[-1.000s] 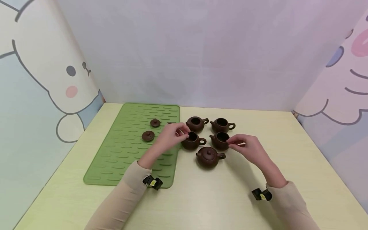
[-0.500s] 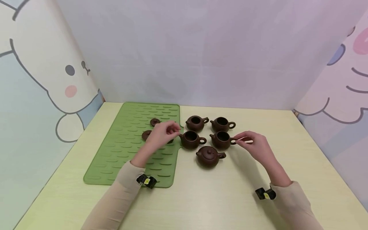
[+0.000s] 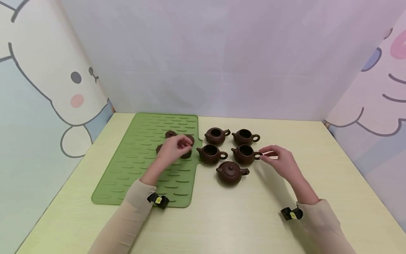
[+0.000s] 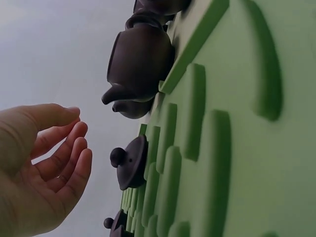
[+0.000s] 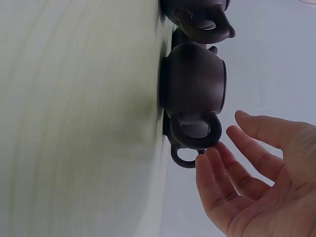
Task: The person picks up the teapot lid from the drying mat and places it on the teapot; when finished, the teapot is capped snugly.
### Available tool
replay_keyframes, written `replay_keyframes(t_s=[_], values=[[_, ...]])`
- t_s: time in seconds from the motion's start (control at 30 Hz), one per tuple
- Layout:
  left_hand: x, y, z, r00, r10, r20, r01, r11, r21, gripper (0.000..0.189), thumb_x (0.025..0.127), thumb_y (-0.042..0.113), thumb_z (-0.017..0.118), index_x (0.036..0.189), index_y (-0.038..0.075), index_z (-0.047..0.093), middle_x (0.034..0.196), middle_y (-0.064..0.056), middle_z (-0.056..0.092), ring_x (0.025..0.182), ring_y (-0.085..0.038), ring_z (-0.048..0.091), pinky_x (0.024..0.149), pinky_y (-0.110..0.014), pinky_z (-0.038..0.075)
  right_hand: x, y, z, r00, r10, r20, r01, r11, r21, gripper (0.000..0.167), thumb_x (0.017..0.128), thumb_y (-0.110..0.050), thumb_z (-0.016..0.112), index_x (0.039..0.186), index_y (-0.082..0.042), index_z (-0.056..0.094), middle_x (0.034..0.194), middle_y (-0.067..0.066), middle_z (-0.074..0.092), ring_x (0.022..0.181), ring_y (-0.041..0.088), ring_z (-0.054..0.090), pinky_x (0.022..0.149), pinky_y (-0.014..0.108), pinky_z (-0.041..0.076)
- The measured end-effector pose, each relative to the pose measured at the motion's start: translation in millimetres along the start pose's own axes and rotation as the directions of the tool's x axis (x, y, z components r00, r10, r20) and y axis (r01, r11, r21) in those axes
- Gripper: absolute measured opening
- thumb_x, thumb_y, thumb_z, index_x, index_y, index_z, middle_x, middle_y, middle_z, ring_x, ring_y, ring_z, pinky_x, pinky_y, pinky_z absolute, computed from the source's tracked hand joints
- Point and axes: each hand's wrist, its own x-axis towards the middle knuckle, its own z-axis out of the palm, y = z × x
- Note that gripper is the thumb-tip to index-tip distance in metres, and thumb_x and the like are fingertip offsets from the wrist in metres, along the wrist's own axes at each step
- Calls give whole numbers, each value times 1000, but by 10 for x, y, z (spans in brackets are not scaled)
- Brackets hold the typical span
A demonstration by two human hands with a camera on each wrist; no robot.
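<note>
My left hand (image 3: 172, 147) hovers above the green mat, fingers loosely bent and nothing between them. Around and partly behind it lie several dark brown lids, such as the knobbed lid (image 4: 132, 162) just beyond its fingers in the left wrist view. My right hand (image 3: 280, 161) is at the handle of a lidless brown teapot (image 3: 243, 157). In the right wrist view the fingertips (image 5: 212, 154) reach right to that handle (image 5: 203, 140), while the thumb stands apart from it.
Three more lidless teapots stand close by: one at the mat's edge (image 3: 209, 157), two behind (image 3: 215, 139) (image 3: 243, 140). A lidded teapot (image 3: 229, 175) sits in front of them. The ridged green mat (image 3: 127, 169) covers the left of the pale table (image 3: 234, 222).
My left hand has moved left, from over an open teapot to over the lids on the mat. My right hand has shifted slightly right, from the teapot's rim to its handle.
</note>
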Motion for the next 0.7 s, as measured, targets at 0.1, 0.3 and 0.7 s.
replay_keyframes(t_s=[0.1, 0.3, 0.7], values=[[-8, -29, -3, 1000, -21, -1, 21, 1000, 7, 17, 94, 15, 69, 109, 7, 69, 97, -8, 70, 87, -19, 65, 77, -32, 55, 8, 10, 16, 1000, 16, 16, -16, 1000, 7, 25, 94, -22, 70, 115, -7, 71, 116, 16, 71, 106, 36, 68, 73, 26, 53], [-33, -88, -2, 998, -62, -9, 63, 998, 15, 19, 95, 15, 68, 111, 6, 69, 102, -10, 71, 92, -22, 66, 79, -36, 56, 15, 18, 42, 999, 25, 33, -25, 1000, 13, 27, 94, -22, 70, 117, -7, 70, 117, 16, 71, 109, 36, 67, 77, 28, 53], [-15, -204, 20, 990, -129, -48, 130, 991, 13, 21, 93, 9, 70, 113, 5, 67, 109, -13, 71, 98, -27, 67, 84, -39, 57, 89, 39, 84, 997, 0, 78, -3, 999, 37, 30, 94, -20, 69, 121, -4, 69, 121, 18, 70, 116, 40, 65, 96, 52, 52]])
